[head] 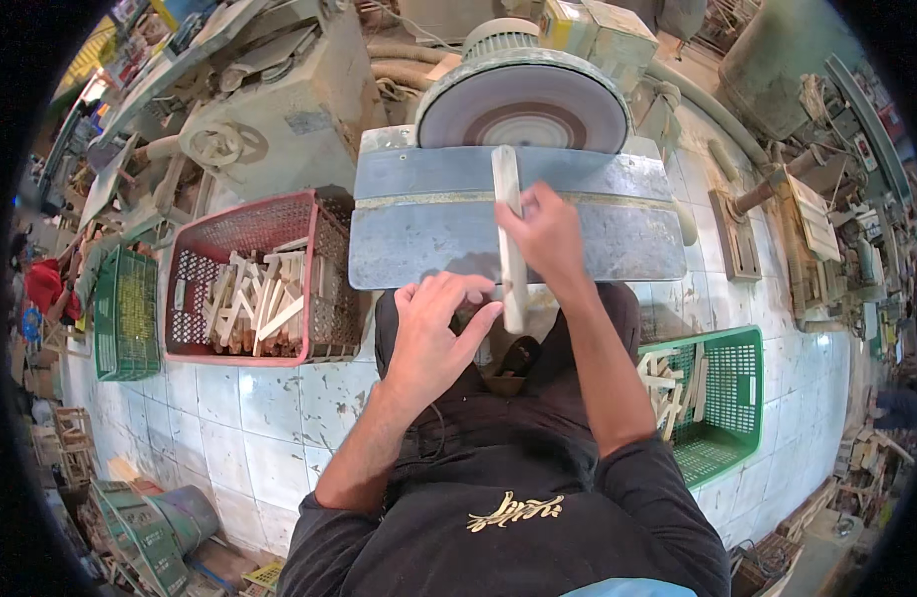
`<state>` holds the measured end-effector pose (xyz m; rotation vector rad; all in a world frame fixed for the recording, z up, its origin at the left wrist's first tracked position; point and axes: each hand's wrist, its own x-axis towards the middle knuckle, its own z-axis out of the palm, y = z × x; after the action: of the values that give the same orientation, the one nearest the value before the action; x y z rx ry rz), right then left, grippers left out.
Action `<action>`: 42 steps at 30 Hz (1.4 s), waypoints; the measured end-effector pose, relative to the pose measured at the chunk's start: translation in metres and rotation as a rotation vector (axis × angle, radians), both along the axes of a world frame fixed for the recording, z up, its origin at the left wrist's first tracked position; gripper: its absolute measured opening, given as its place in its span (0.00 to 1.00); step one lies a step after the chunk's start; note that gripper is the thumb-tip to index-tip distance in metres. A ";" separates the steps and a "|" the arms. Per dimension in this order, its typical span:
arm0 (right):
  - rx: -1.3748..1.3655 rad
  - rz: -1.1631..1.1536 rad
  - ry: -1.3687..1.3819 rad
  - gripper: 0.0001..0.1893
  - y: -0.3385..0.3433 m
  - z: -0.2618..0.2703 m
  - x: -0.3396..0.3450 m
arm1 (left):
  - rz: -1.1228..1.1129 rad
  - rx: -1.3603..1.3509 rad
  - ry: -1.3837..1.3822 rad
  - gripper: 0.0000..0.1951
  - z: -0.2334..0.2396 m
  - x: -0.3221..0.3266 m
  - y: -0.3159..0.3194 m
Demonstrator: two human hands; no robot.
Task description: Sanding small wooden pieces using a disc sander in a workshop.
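A pale wooden strip (511,280) points lengthwise away from me over the grey metal work table (421,242) of a disc sander. Its far tip is close to the lower part of the round sanding disc (525,116); whether they touch I cannot tell. Its near end juts past the table's front edge. My right hand (548,231) grips the strip from the right, thumb and fingers around its middle. To the left of the near end is my left hand (443,328), thumb and fingers apart and holding nothing; a fingertip comes very near the wood.
On the tiled floor at left stands a red plastic crate (309,283) of wooden strips, beside a green crate (126,317). Another green crate (753,403) with strips sits at right. A dusty machine cabinet (294,123) and a cardboard box (615,45) flank the sander.
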<state>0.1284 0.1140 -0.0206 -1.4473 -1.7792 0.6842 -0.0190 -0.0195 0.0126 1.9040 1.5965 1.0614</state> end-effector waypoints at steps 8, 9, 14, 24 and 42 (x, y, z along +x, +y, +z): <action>-0.036 0.340 0.426 0.15 -0.135 -0.013 0.056 | -0.301 -0.155 -0.487 0.23 0.011 0.007 -0.015; -0.005 0.357 0.444 0.17 -0.137 -0.016 0.056 | -0.454 -0.201 -0.480 0.22 0.011 0.008 -0.013; 0.001 0.381 0.473 0.21 -0.147 -0.017 0.059 | -0.439 -0.141 -0.365 0.20 0.023 0.016 -0.022; -0.387 0.442 0.526 0.18 -0.180 -0.051 0.051 | -0.140 -0.085 -0.965 0.18 0.011 0.010 -0.029; 0.073 0.292 0.394 0.16 -0.171 0.024 0.082 | -0.258 -0.738 -0.904 0.25 -0.082 0.015 -0.038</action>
<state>0.2105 -0.0574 0.0032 -0.9326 -1.6912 0.9691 -0.0041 -0.0575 -0.0691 0.8858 0.9617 0.8488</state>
